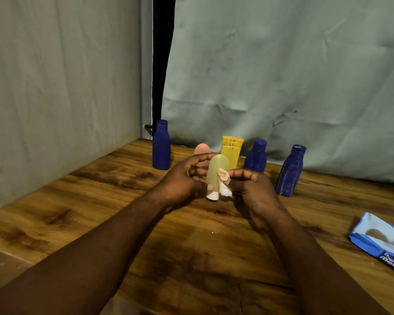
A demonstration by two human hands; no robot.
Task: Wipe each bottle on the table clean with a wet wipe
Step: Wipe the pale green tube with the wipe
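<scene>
The left hand (182, 178) holds the pale yellow translucent plastic bottle (216, 171) up over the wooden bench (191, 246), likely to expose every side. Its fingers (200, 158) curl round the bottle. The right hand (253, 189) pinches a crumpled white wet wipe (224, 183) against the bottle's right side.

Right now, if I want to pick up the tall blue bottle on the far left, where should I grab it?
Probably around its straight round body, below the narrowing shoulder. The tall blue bottle stands upright on the table, so wrap it sideways. Come from the front, the near side: the curtain hangs just behind it.
</scene>
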